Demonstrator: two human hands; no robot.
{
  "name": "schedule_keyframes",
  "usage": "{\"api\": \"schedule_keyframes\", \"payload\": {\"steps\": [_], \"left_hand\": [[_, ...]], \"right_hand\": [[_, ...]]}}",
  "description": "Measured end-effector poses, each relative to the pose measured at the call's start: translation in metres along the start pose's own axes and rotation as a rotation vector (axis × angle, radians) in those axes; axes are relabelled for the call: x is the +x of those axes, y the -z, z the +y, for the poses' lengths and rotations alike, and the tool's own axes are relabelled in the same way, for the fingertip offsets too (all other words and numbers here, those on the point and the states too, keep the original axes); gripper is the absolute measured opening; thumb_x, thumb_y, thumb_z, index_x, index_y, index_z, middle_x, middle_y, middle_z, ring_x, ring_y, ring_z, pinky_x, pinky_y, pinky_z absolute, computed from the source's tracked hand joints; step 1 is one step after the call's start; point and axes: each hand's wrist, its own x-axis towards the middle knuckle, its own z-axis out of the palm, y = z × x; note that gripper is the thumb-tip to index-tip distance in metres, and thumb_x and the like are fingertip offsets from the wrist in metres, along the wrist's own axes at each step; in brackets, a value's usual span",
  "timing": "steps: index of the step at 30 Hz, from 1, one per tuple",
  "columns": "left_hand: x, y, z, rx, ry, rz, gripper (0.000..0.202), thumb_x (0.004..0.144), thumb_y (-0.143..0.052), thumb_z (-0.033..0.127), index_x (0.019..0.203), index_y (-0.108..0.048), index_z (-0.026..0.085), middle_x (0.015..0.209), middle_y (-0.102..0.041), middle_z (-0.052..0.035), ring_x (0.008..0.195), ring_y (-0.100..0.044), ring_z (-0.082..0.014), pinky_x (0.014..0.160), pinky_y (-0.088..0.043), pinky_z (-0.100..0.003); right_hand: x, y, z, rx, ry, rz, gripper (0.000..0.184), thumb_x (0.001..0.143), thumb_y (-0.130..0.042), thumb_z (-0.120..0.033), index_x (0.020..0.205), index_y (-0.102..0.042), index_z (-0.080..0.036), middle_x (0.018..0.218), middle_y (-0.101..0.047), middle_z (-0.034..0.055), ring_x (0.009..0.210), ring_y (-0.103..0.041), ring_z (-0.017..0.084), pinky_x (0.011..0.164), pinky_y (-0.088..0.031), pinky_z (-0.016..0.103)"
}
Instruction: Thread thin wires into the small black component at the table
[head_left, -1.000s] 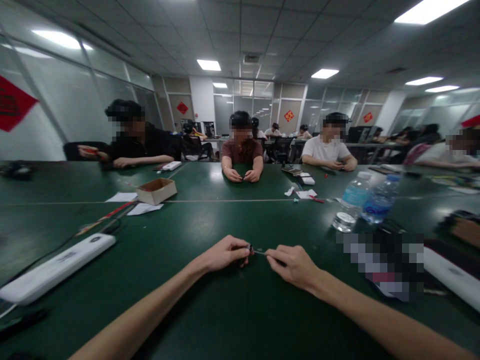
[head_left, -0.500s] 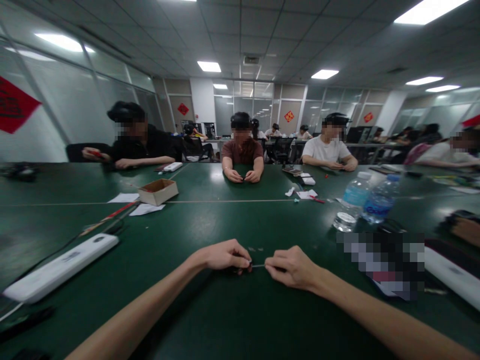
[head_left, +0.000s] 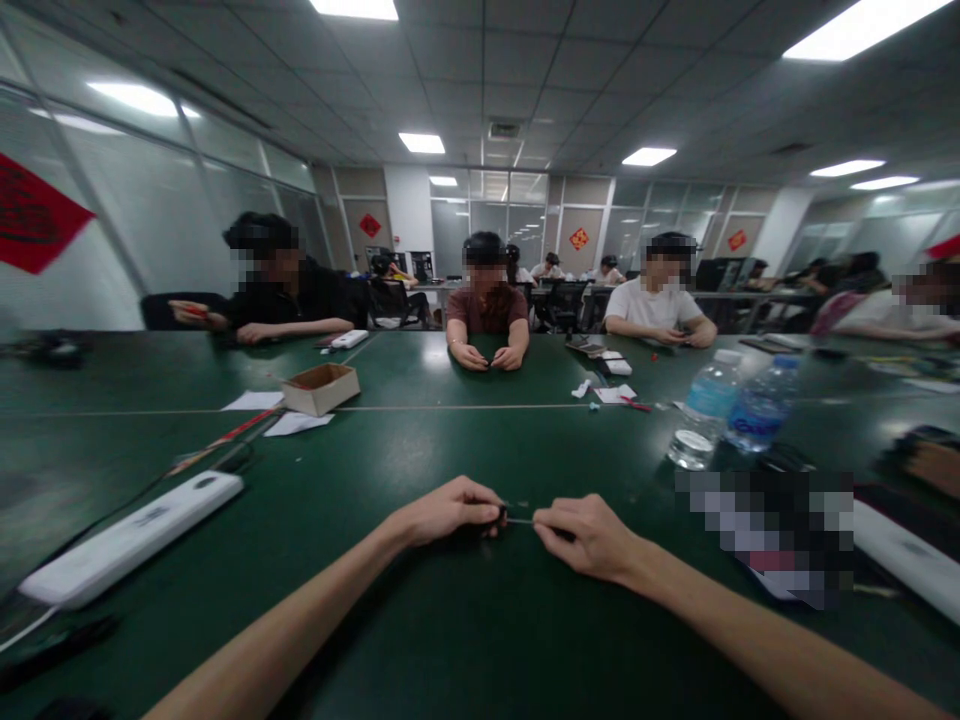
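Note:
My left hand (head_left: 450, 510) and my right hand (head_left: 589, 535) meet low over the green table (head_left: 465, 440), near its front middle. Both are closed in a pinch. Between them runs a thin metal pin or wire (head_left: 519, 520). The left fingertips grip a small dark piece (head_left: 499, 515) at the left end of it; the right fingertips pinch the other end. The piece is too small to name. Both forearms reach in from the bottom edge.
A long white power strip (head_left: 127, 540) lies at the left, a second one (head_left: 907, 565) at the right. Two water bottles (head_left: 731, 405) stand right of centre. An open cardboard box (head_left: 321, 388) and papers sit beyond. Several people sit along the far side.
My hands dipped a little toward the table and came back up, staying joined on the thin pin. The view tilted slightly downward.

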Motion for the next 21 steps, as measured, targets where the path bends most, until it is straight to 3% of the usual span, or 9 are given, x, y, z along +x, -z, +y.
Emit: {"api": "schedule_keyframes", "payload": {"steps": [2, 7, 14, 18, 21], "left_hand": [[0.000, -0.001, -0.002, -0.016, -0.008, 0.027, 0.033, 0.084, -0.059, 0.042, 0.087, -0.068, 0.011, 0.077, -0.062, -0.0045, 0.070, -0.051, -0.0148, 0.066, -0.036, -0.022], [0.005, -0.005, -0.014, -0.247, -0.054, 0.254, 0.035, 0.084, -0.060, 0.044, 0.091, -0.067, 0.010, 0.081, -0.062, -0.0065, 0.075, -0.053, -0.0159, 0.070, -0.037, -0.023], [0.018, 0.001, -0.039, -0.646, -0.176, 0.597, 0.032, 0.083, -0.063, 0.039, 0.098, -0.064, 0.010, 0.087, -0.061, -0.0090, 0.078, -0.056, -0.0149, 0.073, -0.042, -0.022], [0.019, 0.005, -0.043, -0.719, -0.199, 0.619, 0.028, 0.085, -0.059, 0.032, 0.104, -0.060, 0.012, 0.085, -0.059, -0.0074, 0.074, -0.056, -0.0151, 0.069, -0.045, -0.023], [0.018, 0.004, -0.042, -0.770, -0.225, 0.601, 0.018, 0.084, -0.053, 0.026, 0.096, -0.058, 0.014, 0.080, -0.057, -0.0053, 0.072, -0.055, -0.0153, 0.068, -0.046, -0.025]], "right_hand": [[0.000, 0.000, 0.000, -0.015, 0.009, 0.000, 0.023, 0.093, -0.045, -0.025, 0.095, -0.066, -0.019, 0.071, -0.060, 0.0018, 0.059, -0.053, 0.011, 0.055, -0.035, 0.022], [0.002, 0.001, -0.008, -0.044, 0.084, -0.088, 0.021, 0.092, -0.047, -0.027, 0.089, -0.066, -0.021, 0.069, -0.060, 0.0001, 0.056, -0.051, 0.010, 0.053, -0.034, 0.022], [0.009, -0.002, -0.006, 0.124, -0.204, 0.162, 0.021, 0.094, -0.045, -0.025, 0.101, -0.064, -0.019, 0.087, -0.066, 0.0024, 0.074, -0.061, 0.014, 0.071, -0.045, 0.025], [0.010, -0.001, -0.004, 0.172, -0.235, 0.168, 0.020, 0.094, -0.047, -0.026, 0.102, -0.065, -0.020, 0.090, -0.067, 0.0020, 0.076, -0.062, 0.015, 0.074, -0.047, 0.026], [0.010, 0.000, -0.005, 0.176, -0.247, 0.153, 0.020, 0.094, -0.047, -0.027, 0.101, -0.065, -0.020, 0.088, -0.067, 0.0019, 0.074, -0.062, 0.015, 0.072, -0.047, 0.026]]}}
